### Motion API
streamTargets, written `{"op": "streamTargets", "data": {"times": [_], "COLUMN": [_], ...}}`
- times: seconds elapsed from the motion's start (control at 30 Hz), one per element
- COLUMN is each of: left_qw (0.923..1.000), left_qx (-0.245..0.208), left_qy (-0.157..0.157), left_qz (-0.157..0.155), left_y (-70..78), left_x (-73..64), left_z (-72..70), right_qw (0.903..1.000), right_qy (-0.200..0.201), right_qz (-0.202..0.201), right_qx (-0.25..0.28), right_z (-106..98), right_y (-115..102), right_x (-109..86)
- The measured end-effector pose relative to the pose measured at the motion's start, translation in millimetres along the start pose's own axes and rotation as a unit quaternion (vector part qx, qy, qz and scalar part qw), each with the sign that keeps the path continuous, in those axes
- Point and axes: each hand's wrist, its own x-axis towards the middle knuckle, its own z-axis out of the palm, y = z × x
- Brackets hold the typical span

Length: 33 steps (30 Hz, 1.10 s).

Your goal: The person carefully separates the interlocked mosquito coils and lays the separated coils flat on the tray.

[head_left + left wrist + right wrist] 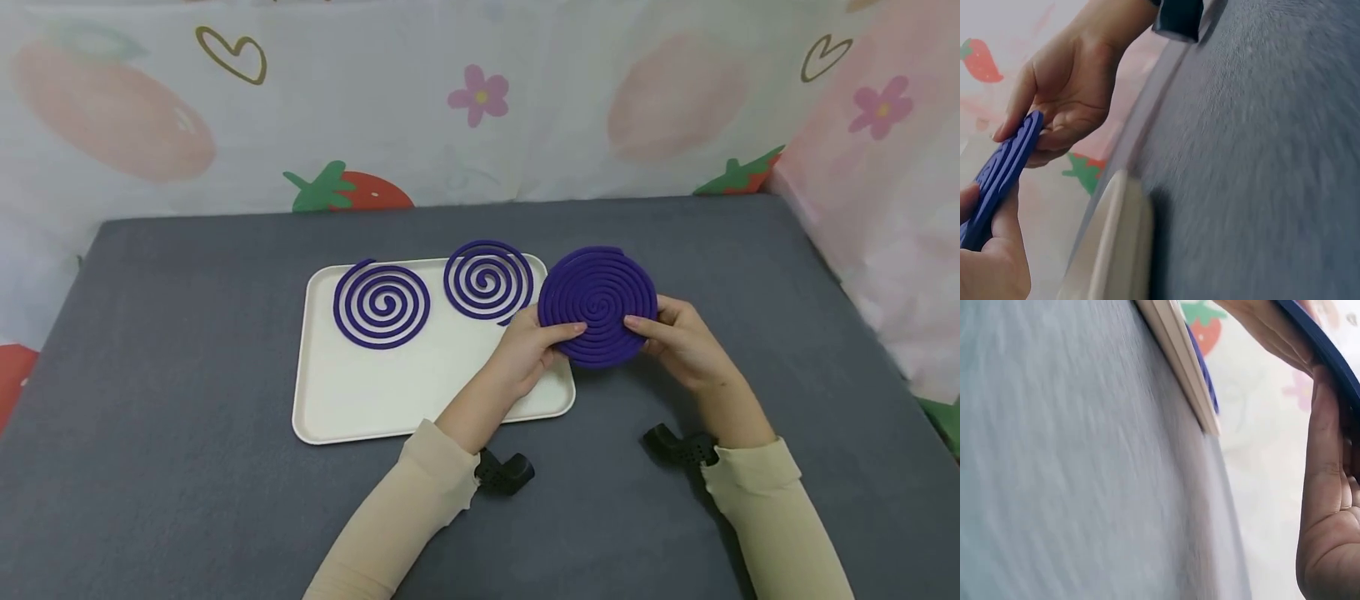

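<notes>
Both hands hold a round, tightly wound purple mosquito coil (598, 283) above the table, just right of the tray. My left hand (525, 350) pinches its lower left edge, thumb on top and fingers underneath. On the right edge, my right hand (686, 342) grips it the same way. Seen edge-on in the left wrist view, the coil (1007, 165) is a thin ridged disc. Two looser spiral coils lie on the cream tray (367, 396): a left coil (381, 340) and a right coil (487, 244), which overlaps the tray's back rim.
A grey cloth covers the table (172, 375). Behind it hangs a white curtain (547, 100) printed with strawberries, flowers and hearts. Black wrist cameras sit at the left cuff (506, 473) and the right cuff (675, 447).
</notes>
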Motion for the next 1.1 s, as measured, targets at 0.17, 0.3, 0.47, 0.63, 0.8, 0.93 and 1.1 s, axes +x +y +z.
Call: {"op": "streamTargets", "data": {"times": [0.17,0.3,0.47,0.63,0.8,0.93,1.1], "left_qw": [0.9998,0.9995,0.9996,0.9997,0.9992,0.9989,0.9987], "left_qx": [0.012,0.013,0.017,0.004,0.002,0.007,0.018], "left_qy": [-0.018,-0.028,-0.024,-0.015,-0.001,0.005,0.003], "left_qz": [0.001,0.005,0.0,0.018,0.039,0.046,0.049], "left_y": [11.9,19.4,26.0,30.1,34.5,37.7,39.8], "left_x": [-13.8,-26.8,-44.9,-66.9,-79.6,-86.2,-92.4], "left_z": [-14.3,-27.5,-43.9,-62.1,-76.0,-84.0,-94.6], "right_qw": [0.9997,0.9987,0.9969,0.995,0.9953,0.9945,0.9935], "right_qy": [0.0,0.007,0.037,0.051,0.056,0.066,0.07], "right_qz": [0.002,0.019,0.05,0.059,0.067,0.08,0.089], "right_qx": [-0.025,-0.048,-0.049,-0.062,-0.041,-0.016,-0.008], "right_z": [20.3,40.9,71.0,103.2,121.8,131.8,141.8], "right_y": [-2.0,-4.2,-5.8,-4.9,2.0,9.5,19.0], "right_x": [1.9,4.5,5.6,8.6,18.3,23.0,29.3]}}
